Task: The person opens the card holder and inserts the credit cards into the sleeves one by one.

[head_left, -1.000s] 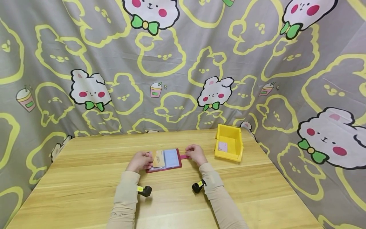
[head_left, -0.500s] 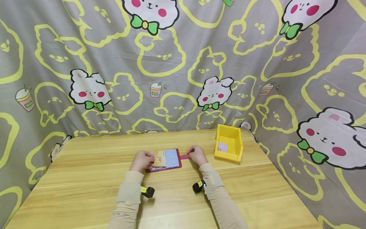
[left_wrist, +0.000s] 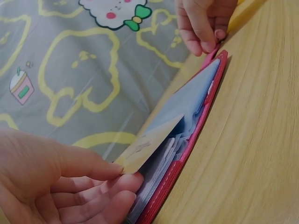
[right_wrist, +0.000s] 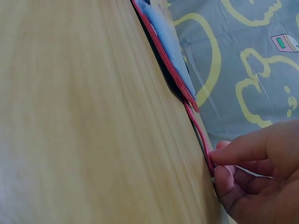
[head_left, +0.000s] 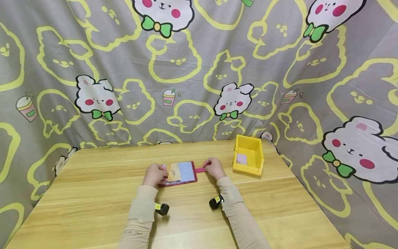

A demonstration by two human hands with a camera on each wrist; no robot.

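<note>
A red card holder (head_left: 196, 176) lies spread on the wooden table, its clear bluish sleeves (head_left: 187, 171) facing up. At its left side my left hand (head_left: 155, 175) pinches a tan card (left_wrist: 152, 145) between thumb and fingers. The card tilts over the sleeves in the left wrist view, its far end near a sleeve's edge; whether it is inside a sleeve I cannot tell. My right hand (head_left: 215, 168) pinches the end of the holder's pink strap (head_left: 200, 170), which sticks out to the right. My left hand covers the holder's left edge in the head view.
A yellow bin (head_left: 253, 157) stands at the back right of the table (head_left: 93, 197), with a pale pink card (head_left: 241, 159) in it. A grey patterned curtain (head_left: 192, 69) hangs behind the table and along its sides.
My left hand has shifted slightly right with the tan card, which has moved a little further over the bluish sleeves. The right hand has barely moved and keeps its pinch on the strap.
</note>
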